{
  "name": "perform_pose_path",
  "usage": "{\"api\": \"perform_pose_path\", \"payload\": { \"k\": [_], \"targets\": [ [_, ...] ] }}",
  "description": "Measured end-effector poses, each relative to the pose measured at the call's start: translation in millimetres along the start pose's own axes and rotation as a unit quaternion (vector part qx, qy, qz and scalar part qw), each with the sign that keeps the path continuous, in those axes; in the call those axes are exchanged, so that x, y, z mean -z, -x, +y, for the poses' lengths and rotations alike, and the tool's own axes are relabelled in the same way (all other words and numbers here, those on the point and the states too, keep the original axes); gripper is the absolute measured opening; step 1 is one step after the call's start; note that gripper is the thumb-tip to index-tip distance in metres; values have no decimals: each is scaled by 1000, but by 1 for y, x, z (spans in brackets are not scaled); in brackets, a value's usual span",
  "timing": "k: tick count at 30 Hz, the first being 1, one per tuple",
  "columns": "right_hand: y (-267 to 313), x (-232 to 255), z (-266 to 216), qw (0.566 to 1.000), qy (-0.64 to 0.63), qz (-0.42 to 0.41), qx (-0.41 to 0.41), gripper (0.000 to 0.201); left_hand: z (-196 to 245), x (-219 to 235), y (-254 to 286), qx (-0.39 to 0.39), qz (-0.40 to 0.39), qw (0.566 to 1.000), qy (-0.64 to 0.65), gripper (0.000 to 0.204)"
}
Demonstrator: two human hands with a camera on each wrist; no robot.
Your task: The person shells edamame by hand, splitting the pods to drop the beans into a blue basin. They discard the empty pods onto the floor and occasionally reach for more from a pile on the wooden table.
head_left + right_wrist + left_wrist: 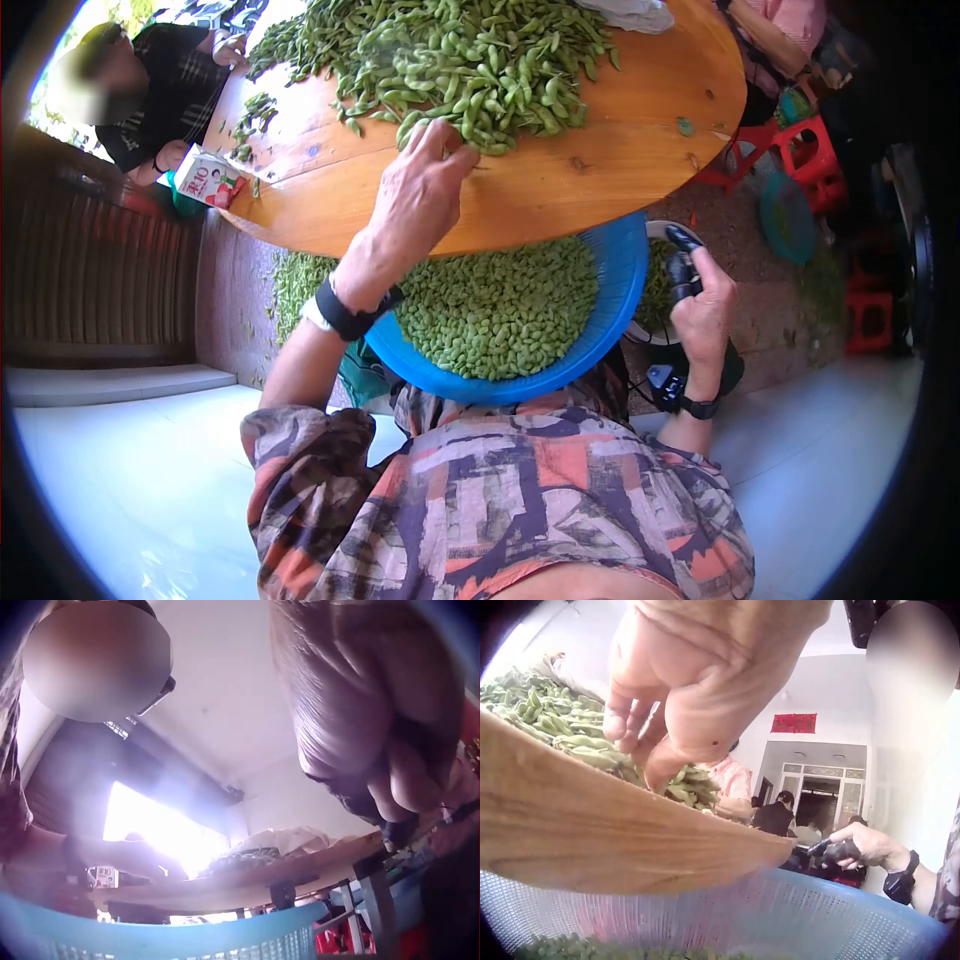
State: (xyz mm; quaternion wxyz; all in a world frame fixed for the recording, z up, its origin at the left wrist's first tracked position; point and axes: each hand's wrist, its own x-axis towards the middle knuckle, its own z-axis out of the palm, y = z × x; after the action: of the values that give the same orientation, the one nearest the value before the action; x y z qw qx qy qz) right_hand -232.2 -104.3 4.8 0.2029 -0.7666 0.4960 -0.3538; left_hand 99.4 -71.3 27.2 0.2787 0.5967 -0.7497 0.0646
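My left hand (420,190) reaches over the table edge to the near side of a heap of green soybean pods (470,70). In the left wrist view its bent fingers (616,724) and thumb are down among the pods; I cannot tell whether they pinch one. Below the table edge a blue plastic basket (628,290) holds many shelled green beans (490,310). To the right of the basket my right hand (705,310) is raised, black covers on its thumb and forefinger, the other fingers loosely curled. Nothing shows in its grasp.
The round wooden table (640,130) overhangs the basket. A white container (660,232) with green scraps stands right of it. Across the left side sits another person (170,85), near a printed carton (208,178). Red stools (808,150) stand at the right.
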Motion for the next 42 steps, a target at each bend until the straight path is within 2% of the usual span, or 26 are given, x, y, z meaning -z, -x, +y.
{"api": "perform_pose_path", "payload": {
  "k": [1,3,4,5,6,7,8,9,11,12,16,18,19,21,22,24,26,28,29,31,34,35,37,39,42],
  "targets": [
    [0,-4,-9,999,-39,-15,16,30,7,0,4,6,31,998,49,22],
    [5,-19,-16,985,-156,-72,-24,29,32,4,12,-5,42,995,90,15],
    [6,-22,-31,962,-238,-117,-61,30,52,8,15,158,-14,946,284,10],
    [6,-25,-46,930,-317,-159,-95,30,66,8,19,311,-70,830,457,7],
    [6,-29,-51,907,-350,-205,-111,30,73,5,25,311,-74,829,459,7],
    [6,-32,-55,881,-381,-252,-126,30,77,1,31,306,-59,784,537,6],
    [7,-36,-60,836,-446,-276,-161,30,80,-4,37,300,-44,733,609,6],
    [7,-39,-60,836,-445,-276,-165,30,82,-9,43,302,-46,731,611,6],
    [8,-48,-56,743,-564,-304,-195,30,83,-21,55,301,-18,715,630,8],
    [10,-52,-56,725,-587,-290,-214,28,84,-28,60,285,-7,723,629,7],
    [16,-56,-48,728,-584,-294,-206,24,94,-33,69,303,0,730,613,6],
    [15,-54,-49,768,-524,-308,-202,22,95,-34,72,302,1,735,607,6],
    [15,-54,-51,767,-524,-309,-203,22,95,-34,73,299,1,741,601,6],
    [15,-54,-54,807,-479,-287,-192,21,97,-32,74,296,4,751,590,7],
    [15,-54,-54,806,-480,-288,-193,21,98,-31,74,292,7,761,579,8],
    [16,-53,-53,779,-515,-300,-197,20,100,-34,75,295,28,757,582,10],
    [15,-52,-54,780,-509,-305,-199,20,102,-35,76,298,48,752,586,12],
    [17,-52,-53,781,-503,-311,-201,20,105,-33,76,279,44,782,556,15],
    [18,-55,-51,784,-503,-309,-193,20,106,-33,76,279,43,782,556,15],
    [20,-56,-49,786,-503,-308,-186,20,107,-34,77,286,47,754,589,16],
    [20,-54,-48,789,-500,-302,-190,22,107,-36,79,285,50,750,596,15],
    [20,-51,-48,774,-516,-308,-198,22,108,-36,79,286,50,749,595,15],
    [19,-48,-45,758,-532,-315,-207,23,110,-34,78,257,55,812,521,15],
    [19,-46,-39,711,-576,-351,-199,26,109,-36,79,241,60,828,503,16],
    [22,-48,-36,725,-566,-350,-178,31,107,-36,79,210,68,858,463,17]
  ]
}}
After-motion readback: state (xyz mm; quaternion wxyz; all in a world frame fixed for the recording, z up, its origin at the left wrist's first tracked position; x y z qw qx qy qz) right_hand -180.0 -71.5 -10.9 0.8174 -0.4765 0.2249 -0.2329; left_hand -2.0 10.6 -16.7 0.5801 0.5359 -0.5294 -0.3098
